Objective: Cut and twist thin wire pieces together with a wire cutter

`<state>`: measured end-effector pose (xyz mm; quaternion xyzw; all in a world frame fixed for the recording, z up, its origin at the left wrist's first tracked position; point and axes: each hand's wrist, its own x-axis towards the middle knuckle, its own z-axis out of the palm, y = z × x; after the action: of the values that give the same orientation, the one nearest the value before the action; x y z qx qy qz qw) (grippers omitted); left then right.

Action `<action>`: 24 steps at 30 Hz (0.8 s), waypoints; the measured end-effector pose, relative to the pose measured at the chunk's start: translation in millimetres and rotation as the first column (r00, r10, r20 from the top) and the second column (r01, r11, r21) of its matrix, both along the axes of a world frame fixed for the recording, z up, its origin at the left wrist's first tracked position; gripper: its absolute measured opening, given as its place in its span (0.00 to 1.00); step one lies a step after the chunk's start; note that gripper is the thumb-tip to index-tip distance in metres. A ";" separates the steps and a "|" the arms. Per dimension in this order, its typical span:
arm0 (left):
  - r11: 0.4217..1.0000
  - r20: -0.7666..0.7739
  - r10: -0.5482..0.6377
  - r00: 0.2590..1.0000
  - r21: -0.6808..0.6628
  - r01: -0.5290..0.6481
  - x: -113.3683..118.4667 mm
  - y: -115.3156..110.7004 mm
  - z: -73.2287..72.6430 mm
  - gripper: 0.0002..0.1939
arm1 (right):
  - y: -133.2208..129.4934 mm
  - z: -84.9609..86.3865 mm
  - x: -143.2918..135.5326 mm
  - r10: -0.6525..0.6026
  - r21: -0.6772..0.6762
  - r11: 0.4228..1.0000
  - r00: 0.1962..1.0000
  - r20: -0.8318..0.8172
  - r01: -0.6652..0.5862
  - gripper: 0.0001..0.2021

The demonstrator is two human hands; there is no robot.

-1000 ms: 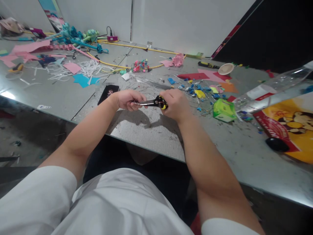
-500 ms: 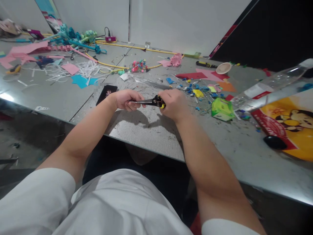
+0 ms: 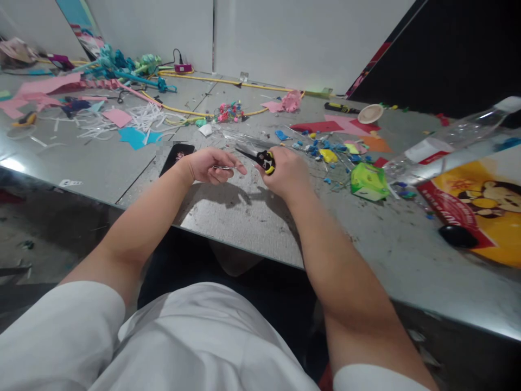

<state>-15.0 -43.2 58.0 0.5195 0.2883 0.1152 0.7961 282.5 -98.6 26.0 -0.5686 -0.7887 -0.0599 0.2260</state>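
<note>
My right hand (image 3: 288, 169) is closed around the black and yellow handles of a pair of scissors (image 3: 265, 160), whose dark blades point up and to the left. My left hand (image 3: 214, 165) is just left of the scissors, fingers curled and the index finger pointing right. Something thin shows at its fingers, too small to make out. The blade tips are above the left fingertips, apart from them. Behind the left wrist a black phone (image 3: 176, 154) lies on the grey table (image 3: 240, 228).
Blue and yellow scraps (image 3: 329, 155), a green box (image 3: 369, 181), a plastic bottle (image 3: 451, 138) and a yellow bag (image 3: 484, 209) lie to the right. White paper strips (image 3: 148, 114) and pink paper (image 3: 49, 84) are at the left. Yellow cable (image 3: 228, 81) runs along the back.
The scissors have moved off the left fingers, and their blades now tilt up to the left. The left index finger is more extended.
</note>
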 end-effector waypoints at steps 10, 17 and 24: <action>0.929 -0.048 0.329 0.943 0.194 -0.315 11.7 -13.7 -1.2 0.08 | 30.1 -37.0 21.3 -0.129 -0.235 0.962 0.991 0.043 0.136 0.28; 0.948 -0.018 0.264 0.964 0.191 -0.256 14.7 -14.2 -5.7 0.06 | 27.4 -37.9 11.2 0.023 -0.088 0.995 0.985 -0.169 -0.038 0.13; 0.927 -0.052 0.241 0.969 0.307 -0.214 19.9 -17.7 -13.9 0.06 | 9.7 -22.9 -28.9 0.085 -0.226 0.948 0.866 -0.492 -0.222 0.15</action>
<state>4.9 -60.8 44.1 0.6016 0.3610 0.2257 0.6759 253.6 -88.9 3.1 -0.5263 -0.7524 0.2104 0.3357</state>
